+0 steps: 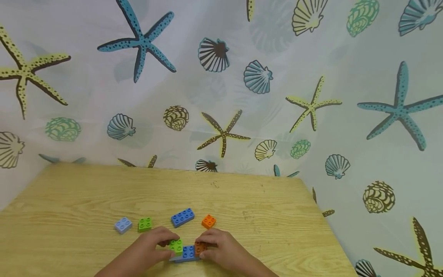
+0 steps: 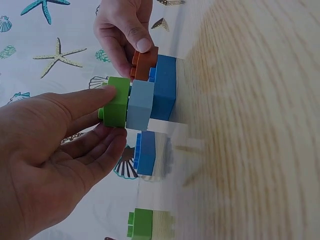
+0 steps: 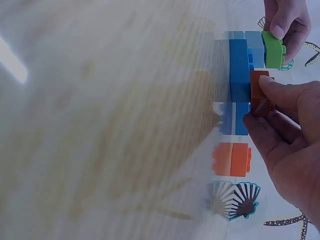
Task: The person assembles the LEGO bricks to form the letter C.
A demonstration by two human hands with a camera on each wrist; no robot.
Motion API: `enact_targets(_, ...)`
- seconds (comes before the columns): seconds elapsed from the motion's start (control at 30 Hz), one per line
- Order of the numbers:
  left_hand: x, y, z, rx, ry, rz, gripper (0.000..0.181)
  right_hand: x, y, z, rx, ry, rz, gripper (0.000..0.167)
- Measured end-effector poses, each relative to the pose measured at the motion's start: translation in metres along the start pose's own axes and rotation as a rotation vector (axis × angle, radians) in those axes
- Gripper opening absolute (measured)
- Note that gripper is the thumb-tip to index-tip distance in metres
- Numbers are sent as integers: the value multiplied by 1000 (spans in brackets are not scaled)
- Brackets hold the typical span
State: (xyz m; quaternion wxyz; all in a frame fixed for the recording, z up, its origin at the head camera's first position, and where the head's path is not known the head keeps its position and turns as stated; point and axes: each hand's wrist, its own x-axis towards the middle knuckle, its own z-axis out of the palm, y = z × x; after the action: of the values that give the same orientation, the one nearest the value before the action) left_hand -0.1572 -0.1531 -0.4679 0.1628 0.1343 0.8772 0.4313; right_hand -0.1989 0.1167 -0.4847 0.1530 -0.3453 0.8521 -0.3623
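Across the wood-grained tabletop (image 1: 277,215) lay, left to right, a pale-blue brick (image 1: 123,225), a green brick (image 1: 145,224), a long blue brick (image 1: 182,217) and an orange brick (image 1: 209,221); nearer, a second blue brick (image 1: 188,252) apparently rested there.

Grn brick (image 1: 176,247) tops lt-blue brick (image 2: 140,106) nr L end of blue brick (image 1: 188,252), brn brick (image 2: 146,65) on its R.
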Motion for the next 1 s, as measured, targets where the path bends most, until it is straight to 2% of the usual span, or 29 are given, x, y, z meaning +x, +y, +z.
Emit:
enact_targets(0.1,2,2,0,0,-11,-12,40,-1,0,-1,-7,2,-1,37)
enact_targets(0.33,5,4,0,35,-20,32,41,-2,0,-3,1,10,3,37)
enact_targets(0.43,4,3,-1,29,-20,24,41,-2,-1,-2,5,13,0,37)
enact_targets(0.53,4,1,-1,2,-23,6,44,-2,0,-2,18,13,6,37)
enact_targets(0.67,-1,-4,-5,-79,-26,-4,53,-2,1,-2,27,11,7,37)
enact_targets(0.8,-9,-11,-14,-123,7,-24,56,-2,1,-2,24,5,8,38)
enact_targets(1.0,-20,-23,-32,-31,124,-48,52,-1,0,-2,30,-6,4,38)
